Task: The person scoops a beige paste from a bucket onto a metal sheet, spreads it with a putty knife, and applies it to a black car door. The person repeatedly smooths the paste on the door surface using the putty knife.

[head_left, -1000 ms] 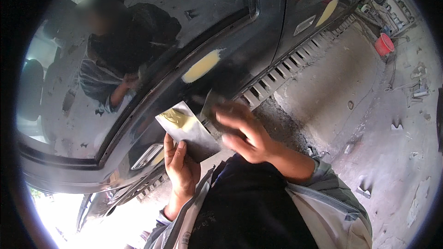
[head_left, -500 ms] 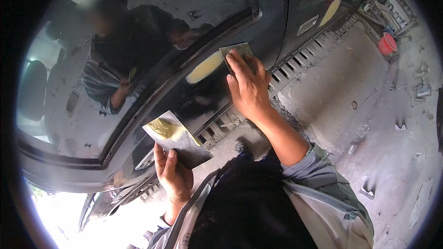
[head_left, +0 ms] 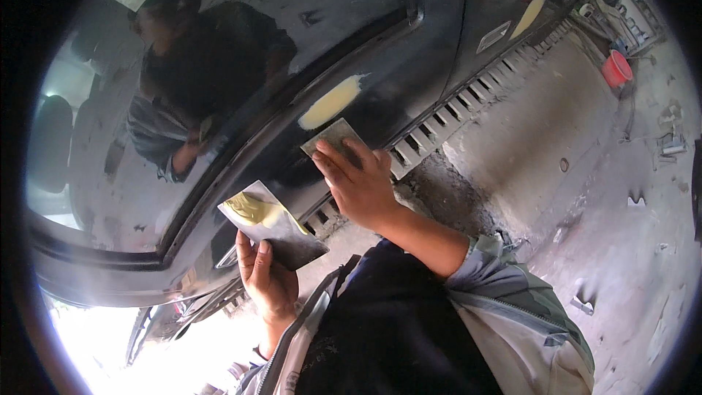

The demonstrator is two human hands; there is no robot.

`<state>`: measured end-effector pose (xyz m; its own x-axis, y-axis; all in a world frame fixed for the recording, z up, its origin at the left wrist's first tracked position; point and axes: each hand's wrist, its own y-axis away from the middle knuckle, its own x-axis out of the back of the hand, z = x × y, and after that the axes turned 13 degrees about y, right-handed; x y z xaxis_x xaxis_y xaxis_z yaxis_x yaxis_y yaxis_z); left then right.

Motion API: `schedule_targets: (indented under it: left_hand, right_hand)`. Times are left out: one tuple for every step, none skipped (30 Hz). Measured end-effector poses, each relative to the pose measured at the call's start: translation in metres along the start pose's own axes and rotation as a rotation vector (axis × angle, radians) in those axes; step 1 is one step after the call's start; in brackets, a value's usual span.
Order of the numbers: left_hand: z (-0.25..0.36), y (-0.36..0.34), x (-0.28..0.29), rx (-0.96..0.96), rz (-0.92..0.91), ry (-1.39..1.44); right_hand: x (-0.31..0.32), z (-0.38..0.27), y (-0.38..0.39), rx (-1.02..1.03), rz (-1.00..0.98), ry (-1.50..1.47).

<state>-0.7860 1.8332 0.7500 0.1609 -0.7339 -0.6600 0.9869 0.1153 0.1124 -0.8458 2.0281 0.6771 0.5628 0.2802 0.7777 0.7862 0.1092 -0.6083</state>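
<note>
A dark car body panel (head_left: 398,95) runs along in front of me, with a pale yellow patch of body filler (head_left: 330,102) spread on it. My right hand (head_left: 360,183) grips a flat, squarish metal filler spreader (head_left: 335,139), its fingers laid over the plate just below the patch. Lower left, my left hand (head_left: 268,278) pinches a larger metal plate (head_left: 281,238) by its near edge, thumb on top. Yellow filler paste (head_left: 252,208) lies heaped on that plate's far corner, with a thin streak along its right edge.
A second yellow patch (head_left: 528,16) shows farther along the car, beside a door handle (head_left: 493,36). Slotted grating (head_left: 439,113) runs below the car. A red bucket (head_left: 616,69) stands at upper right near some tools. Small metal pieces (head_left: 583,305) lie on the concrete floor.
My right hand and its spreader have moved left and down, off the patch's right end, uncovering the whole patch. My left hand with the plate has shifted slightly left.
</note>
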Motion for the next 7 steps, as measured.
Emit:
schedule_targets:
  left_hand:
    - [-0.002,0.000,0.004,-0.006,0.008,0.005]
    - [-0.003,0.000,0.006,-0.012,0.016,0.010]
    - [-0.003,-0.002,0.005,0.004,0.010,0.012]
    - [-0.001,-0.002,0.004,0.020,0.008,0.012]
    - [0.000,-0.001,0.004,0.036,0.006,0.013]
    - [-0.001,-0.003,0.007,0.029,0.005,0.002]
    - [-0.004,-0.003,0.015,0.021,0.005,-0.009]
  right_hand:
    - [0.002,0.006,0.002,-0.040,0.016,-0.060]
    - [0.005,0.014,0.002,-0.080,0.032,-0.120]
    - [0.009,0.022,0.001,-0.121,0.046,-0.181]
    - [0.012,0.030,-0.009,-0.167,0.065,-0.114]
    - [0.017,0.038,-0.020,-0.199,0.086,-0.092]
    - [0.019,0.047,-0.030,-0.233,0.113,-0.067]
    - [0.017,0.054,-0.035,-0.255,0.103,-0.084]
